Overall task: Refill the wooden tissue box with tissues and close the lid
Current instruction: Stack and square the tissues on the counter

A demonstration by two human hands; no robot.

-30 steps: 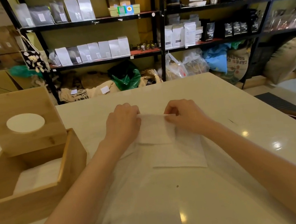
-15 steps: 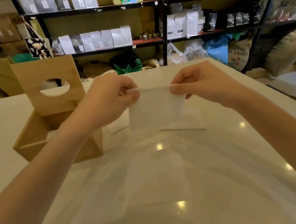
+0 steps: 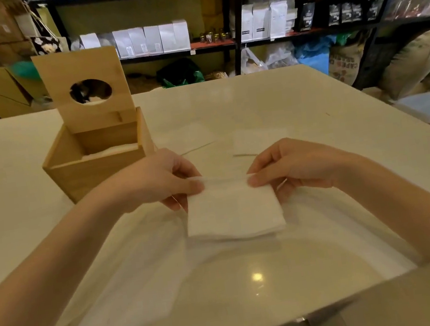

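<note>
Above table (image 3: 309,101), two hands (image 3: 156,181) (image 3: 293,166), maybe one tissue (image 3: 234,212)

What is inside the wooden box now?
Inside the wooden box, whose lid stands open, a white layer of tissues lies low. The front wall hides how many there are and whether anything lies under them.

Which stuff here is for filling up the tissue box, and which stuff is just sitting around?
For the job:
- wooden tissue box, lid standing open
- folded tissues pinched by left hand and right hand
- loose tissues on the table

Just sitting around:
- white bags on the shelf
- burlap sacks
- green plastic bag
</note>
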